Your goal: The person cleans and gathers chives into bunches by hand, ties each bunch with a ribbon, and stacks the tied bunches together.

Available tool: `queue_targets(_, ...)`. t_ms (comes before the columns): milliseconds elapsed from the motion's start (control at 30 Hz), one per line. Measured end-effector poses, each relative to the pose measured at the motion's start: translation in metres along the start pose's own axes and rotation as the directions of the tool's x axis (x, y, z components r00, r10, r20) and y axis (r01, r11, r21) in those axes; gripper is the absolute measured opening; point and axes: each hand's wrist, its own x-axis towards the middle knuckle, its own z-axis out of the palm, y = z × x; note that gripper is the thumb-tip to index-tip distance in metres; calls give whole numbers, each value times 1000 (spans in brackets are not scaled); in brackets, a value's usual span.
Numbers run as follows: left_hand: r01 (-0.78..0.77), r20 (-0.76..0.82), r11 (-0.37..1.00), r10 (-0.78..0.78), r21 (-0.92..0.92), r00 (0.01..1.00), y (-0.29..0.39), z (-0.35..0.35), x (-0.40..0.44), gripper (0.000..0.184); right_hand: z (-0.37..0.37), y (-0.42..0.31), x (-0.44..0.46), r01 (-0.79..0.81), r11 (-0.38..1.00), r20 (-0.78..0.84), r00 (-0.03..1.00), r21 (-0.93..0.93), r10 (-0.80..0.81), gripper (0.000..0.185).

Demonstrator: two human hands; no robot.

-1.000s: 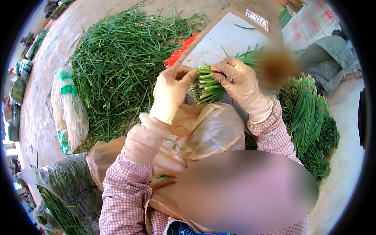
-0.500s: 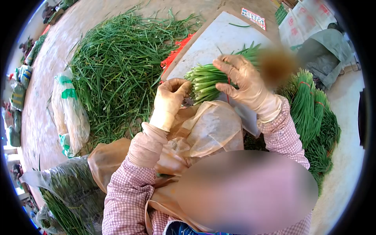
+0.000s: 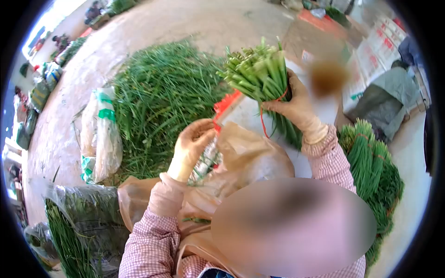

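Observation:
Gloved, my right hand (image 3: pixel 296 104) grips a thick bundle of green stalks (image 3: pixel 262 76) round its tied part and holds it up over the white board (image 3: pixel 317 160). The cut pale ends point up and to the left. A red tie (image 3: pixel 263 121) circles the bundle, with a loose end hanging down. My left hand (image 3: pixel 192 143), gloved too, is apart from the bundle at its lower left, fingers curled near red strips (image 3: pixel 225 109) at the board's edge. Whether anything is between those fingers is unclear.
A big heap of loose green leaves (image 3: pixel 162 97) lies on the floor at left, beside a clear plastic roll (image 3: pixel 109 139). Plastic-wrapped greens (image 3: pixel 92 217) sit lower left. Tied green bundles (image 3: pixel 368 162) and a grey-green bag (image 3: pixel 387 99) are at right.
My right hand has closed round the bundle and lifted it off the board, its cut ends tilting upward. My left hand has moved away from it, down and left. The view has shifted.

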Motion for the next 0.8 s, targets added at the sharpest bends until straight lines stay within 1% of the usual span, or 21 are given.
queue_targets(33,-77,63,992,71,99,996,18,-3,-1,67,6,-21,7,-58,949,32,998,310,50,82)
queue_targets(67,-229,92,945,213,234,973,39,-9,-1,81,15,-42,10,-51,927,71,997,371,27,81)
queue_targets(100,-359,130,859,335,365,933,66,-12,-6,95,26,-62,10,-56,900,118,993,432,6,80)
queue_targets(133,-388,108,855,375,343,921,89,-12,-10,111,41,-77,9,-153,792,229,973,591,17,79)
queue_targets(167,-496,159,817,470,294,868,92,-27,-3,105,58,-87,4,-147,763,256,966,629,-25,78)
queue_targets(233,-235,222,965,204,121,953,140,-27,-32,97,97,-92,-6,-120,783,309,946,610,-96,72)
queue_targets(267,-274,194,960,260,49,946,132,-39,-36,87,110,-93,-6,-124,772,326,939,624,-113,72)
queue_targets(300,-286,168,957,291,-53,942,121,-48,-43,84,120,-93,-7,1,815,324,917,579,-231,67)
queue_targets(367,-302,113,953,302,-18,947,92,-67,-59,84,126,-96,-10,119,839,336,879,532,-338,63)
queue_targets(400,-331,79,938,339,-98,937,78,-70,-66,86,119,-101,-9,135,953,566,778,273,-272,59)
queue_targets(433,-314,85,943,324,-110,942,71,-71,-75,86,110,-109,-10,192,981,746,654,-5,-124,56)
queue_targets(467,-220,55,965,230,-146,972,65,-71,-83,87,98,-126,5,211,900,816,534,-382,221,49)
queue_targets(500,-126,31,975,133,-183,991,59,-72,-90,88,81,-141,18,334,839,776,611,-429,154,41)
queue_targets(533,-130,5,975,133,-178,991,44,-76,-92,88,66,-99,36,192,980,657,745,-43,-117,34)
queue_targets(567,-121,9,973,125,-197,992,39,-75,-94,88,66,-99,44,181,982,664,742,-58,-97,34)
queue_targets(633,-112,-8,989,112,-101,994,34,-73,-98,85,72,-99,50,365,925,465,804,103,-370,33)
queue_targets(667,-129,-5,992,129,-6,992,36,-71,-100,83,76,-101,51,467,869,337,801,164,-494,33)
queue_targets(700,-126,1,992,126,-12,992,42,-67,-103,83,93,-116,35,496,860,424,759,117,-495,40)
queue_targets(733,-69,-28,986,74,149,997,48,-61,-106,85,110,-130,20,531,844,506,709,77,-492,46)
queue_targets(767,-8,-60,952,28,305,998,49,-57,-107,87,117,-144,5,510,860,636,664,-1,-393,53)
queue_targets(800,-61,-9,981,64,186,998,33,-55,-106,90,124,-157,-9,508,857,748,600,-83,-283,61)
